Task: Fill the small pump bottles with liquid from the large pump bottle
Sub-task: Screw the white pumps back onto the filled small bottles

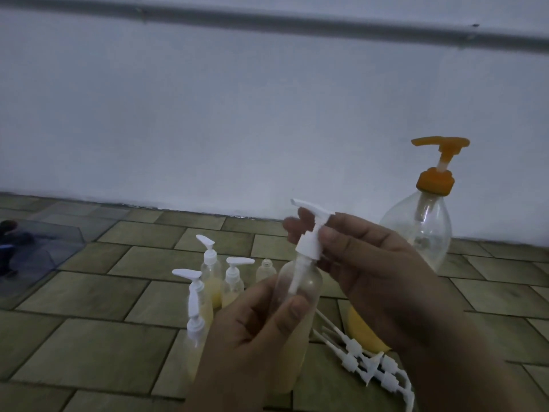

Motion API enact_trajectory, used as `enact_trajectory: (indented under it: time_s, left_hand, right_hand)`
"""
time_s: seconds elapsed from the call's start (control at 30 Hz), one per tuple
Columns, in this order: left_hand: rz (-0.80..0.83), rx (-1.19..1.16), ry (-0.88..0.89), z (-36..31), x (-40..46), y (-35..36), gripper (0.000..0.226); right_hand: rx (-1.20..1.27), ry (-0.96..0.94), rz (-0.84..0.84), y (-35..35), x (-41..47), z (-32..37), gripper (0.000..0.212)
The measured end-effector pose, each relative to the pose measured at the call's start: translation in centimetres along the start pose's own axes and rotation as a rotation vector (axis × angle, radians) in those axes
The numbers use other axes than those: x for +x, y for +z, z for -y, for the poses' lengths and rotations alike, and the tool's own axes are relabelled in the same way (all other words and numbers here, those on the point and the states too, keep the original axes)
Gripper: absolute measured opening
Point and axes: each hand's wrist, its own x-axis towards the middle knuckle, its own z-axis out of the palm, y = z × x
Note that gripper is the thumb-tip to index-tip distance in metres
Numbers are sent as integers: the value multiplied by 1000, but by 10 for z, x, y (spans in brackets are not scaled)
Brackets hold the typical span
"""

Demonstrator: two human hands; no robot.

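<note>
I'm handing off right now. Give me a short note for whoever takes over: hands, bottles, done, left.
Left hand holds a small bottle with liquid in it; right hand grips its white pump, not seated.
Large bottle stands right, near the wall.
Done: four capped small bottles on the floor.
Left: seat this pump; one open bottle behind; loose pumps lie right.

Dim, even light is noted. A plain white wall [237, 114] fills the upper frame, crossed near the top by a grey horizontal pipe [297, 23]. The floor [89, 337] is laid in olive-brown rectangular tiles with dark joints. A translucent bluish sheet [50, 248] lies at far left.
</note>
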Motion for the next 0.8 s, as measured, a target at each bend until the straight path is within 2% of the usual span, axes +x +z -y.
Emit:
enact_trajectory:
  time_s: [0.07, 0.13, 0.2, 0.27, 0.33, 0.4, 0.43, 0.53, 0.63, 0.73, 0.8]
  left_hand:
    - [14, -25, -5, -1, 2, 0, 45]
    - [43, -22, -2, -2, 4, 0, 54]
    - [37, -29, 0, -4, 4, -1, 58]
    - [5, -35, 9, -7, 5, 0, 49]
    - [-24, -1, 28, -9, 5, 2, 36]
    - [-19, 50, 48, -9, 4, 4, 36]
    - [-22, 44, 48, -9, 4, 4, 36]
    - [-42, 16, 31, -8, 6, 3, 35]
    - [-36, 46, 16, -7, 6, 2, 36]
    - [-38, 26, 27, -5, 7, 1, 44]
    - [-38, 25, 20, -4, 6, 2, 40]
  right_hand:
    - [6, -14, -50, 3, 3, -3, 16]
    - [-32, -43, -78, 4, 3, -5, 27]
    - [6, -20, -31, 1, 4, -5, 23]
    - [90, 18, 4, -1, 4, -6, 15]
    - [203, 41, -11, 2, 4, -9, 26]
    - [265, 44, 7, 5, 3, -13, 45]
    - [275, 45, 16, 6, 3, -13, 46]
    - [243, 62, -23, 8, 2, -10, 33]
    - [127, 17, -89, 5, 3, -9, 43]
    - [114, 37, -38, 3, 2, -9, 29]
    - [156, 39, -31, 3, 3, -10, 30]
